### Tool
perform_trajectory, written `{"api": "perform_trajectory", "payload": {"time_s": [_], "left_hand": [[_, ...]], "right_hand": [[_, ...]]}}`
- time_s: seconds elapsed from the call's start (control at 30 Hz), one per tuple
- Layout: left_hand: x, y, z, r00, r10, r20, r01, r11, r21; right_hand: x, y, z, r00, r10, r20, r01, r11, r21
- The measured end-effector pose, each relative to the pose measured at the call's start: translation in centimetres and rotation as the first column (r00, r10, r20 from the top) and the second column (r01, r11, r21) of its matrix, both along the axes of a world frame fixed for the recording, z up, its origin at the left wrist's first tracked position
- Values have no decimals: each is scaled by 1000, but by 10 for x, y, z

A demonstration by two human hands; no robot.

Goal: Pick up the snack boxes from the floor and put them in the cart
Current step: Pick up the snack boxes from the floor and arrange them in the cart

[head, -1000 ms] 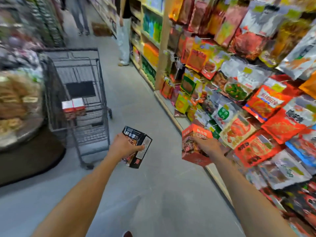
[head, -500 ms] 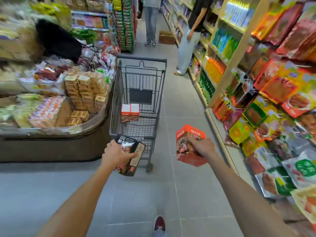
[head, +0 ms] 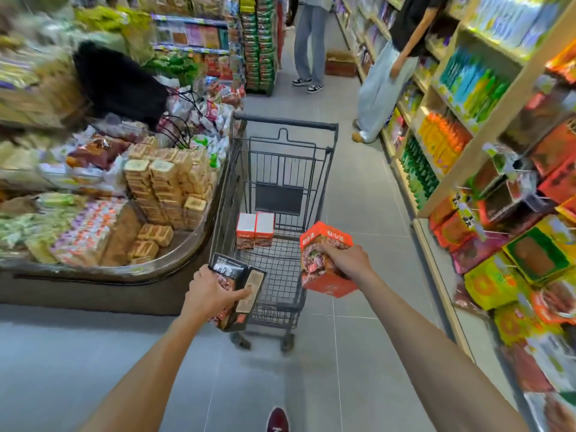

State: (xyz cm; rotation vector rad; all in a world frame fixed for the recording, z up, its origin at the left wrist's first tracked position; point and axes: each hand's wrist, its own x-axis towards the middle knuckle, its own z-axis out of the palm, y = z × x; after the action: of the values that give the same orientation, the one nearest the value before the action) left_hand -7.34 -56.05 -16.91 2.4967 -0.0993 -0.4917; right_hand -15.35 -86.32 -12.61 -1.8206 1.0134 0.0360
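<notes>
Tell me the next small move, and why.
Probably lower the orange box in the right hand into the cart, beside the two boxes already there: it is held over the basket's near end. The black box in the left hand could follow.

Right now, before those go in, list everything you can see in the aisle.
cart: one, dark grey, centre aisle
boxes in cart: two, orange and white, side by side
black snack box: one, black, left hand, at cart's near left corner
orange snack box: one, orange, right hand, at cart's near right corner
display bin: one, dark rim, left of cart, heaped with packets
shelves: one run, pale wood, right side
bystanders: two, grey and pale trousers, up the aisle
shoe: one, dark red, bottom edge
left hand: grips black snack box
right hand: grips orange snack box
</notes>
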Motion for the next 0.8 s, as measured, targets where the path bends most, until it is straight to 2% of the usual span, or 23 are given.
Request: {"api": "perform_trajectory", "payload": {"time_s": [0.2,0.47,0.57,0.8], "left_hand": [[53,-15,-55,998,-25,-60,23,999,-24],[78,-32,-45,993,11,-118,-29,988,-152],[95,-30,-54,993,1,-122,-23,983,-179],[118,-38,-71,991,-26,-132,-6,970,-242]], "right_hand": [[59,-19,-19,999,13,-41,-7,992,122],[135,-16,-50,999,-28,-33,37,946,321],[169,-12,-69,993,-59,-98,92,917,387],[242,6,-129,973,-12,-232,124,870,477]]}}
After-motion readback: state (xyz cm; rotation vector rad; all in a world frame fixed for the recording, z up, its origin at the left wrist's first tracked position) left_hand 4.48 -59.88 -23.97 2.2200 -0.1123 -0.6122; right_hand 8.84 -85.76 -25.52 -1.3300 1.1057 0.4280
